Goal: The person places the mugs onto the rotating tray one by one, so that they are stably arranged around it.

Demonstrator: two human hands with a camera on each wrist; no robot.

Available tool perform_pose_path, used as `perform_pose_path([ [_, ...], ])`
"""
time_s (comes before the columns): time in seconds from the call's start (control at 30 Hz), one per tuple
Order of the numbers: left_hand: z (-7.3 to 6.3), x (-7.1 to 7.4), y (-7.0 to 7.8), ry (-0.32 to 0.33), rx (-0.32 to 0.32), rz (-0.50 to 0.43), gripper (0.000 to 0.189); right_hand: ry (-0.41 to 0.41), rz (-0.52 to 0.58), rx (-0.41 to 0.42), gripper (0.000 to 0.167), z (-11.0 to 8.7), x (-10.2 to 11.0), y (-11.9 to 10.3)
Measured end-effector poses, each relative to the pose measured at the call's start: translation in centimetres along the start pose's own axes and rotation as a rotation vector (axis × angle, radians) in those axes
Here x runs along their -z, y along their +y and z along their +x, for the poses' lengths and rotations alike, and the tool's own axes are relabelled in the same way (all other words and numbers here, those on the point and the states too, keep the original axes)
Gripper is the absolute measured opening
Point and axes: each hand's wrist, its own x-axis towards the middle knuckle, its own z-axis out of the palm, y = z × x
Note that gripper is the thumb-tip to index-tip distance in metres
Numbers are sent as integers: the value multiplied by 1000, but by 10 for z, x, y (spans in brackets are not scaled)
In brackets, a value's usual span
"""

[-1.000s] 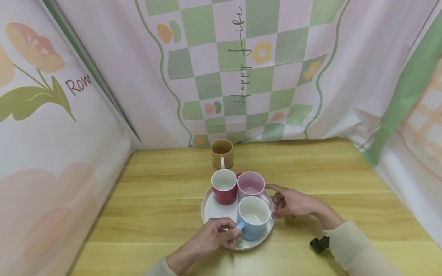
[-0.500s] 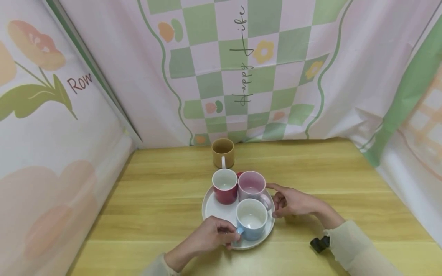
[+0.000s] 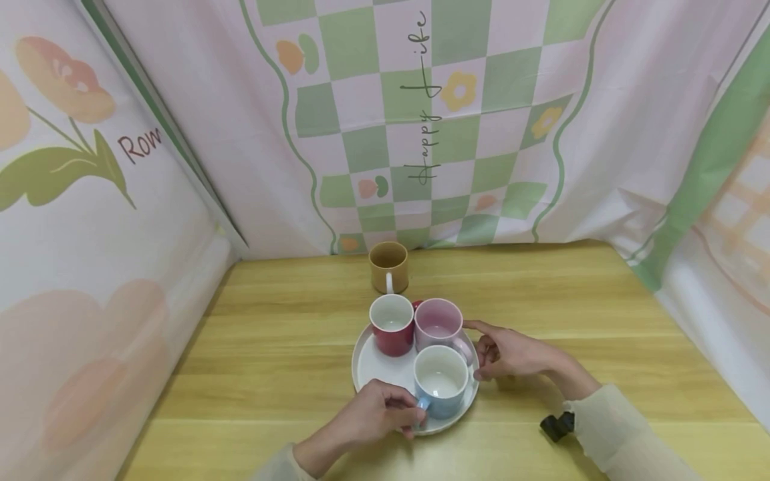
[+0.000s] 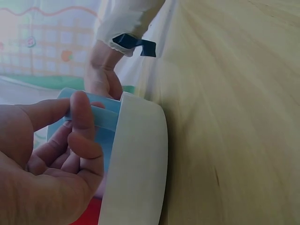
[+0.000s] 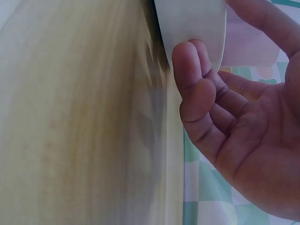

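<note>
Pinching the handle [image 3: 424, 404] of the blue mug [image 3: 444, 393], left hand [image 3: 374, 415] is nearer; handle points near-left, toward it. Mug upright within white plate [image 3: 374, 371], near-right side. Right hand [image 3: 512, 353] loosely bent, at plate's right rim.

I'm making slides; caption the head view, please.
Left hand pinches the handle of a light-blue mug on a round white plate with a red mug and a pink mug.
</note>
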Motion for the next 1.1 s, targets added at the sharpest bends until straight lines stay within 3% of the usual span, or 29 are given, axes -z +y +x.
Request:
perform_pose_path([
  [0.43, -2, 5, 3, -30, 13, 3, 16, -4, 19, -11, 99, -1, 1, -3],
  [0.73, -1, 17, 4, 4, 29, -4, 18, -4, -1, -19, 98, 0, 0, -1],
  [1.1, -3, 38, 12, 99, 98, 97, 28, -3, -20, -28, 100, 0, 1, 0],
])
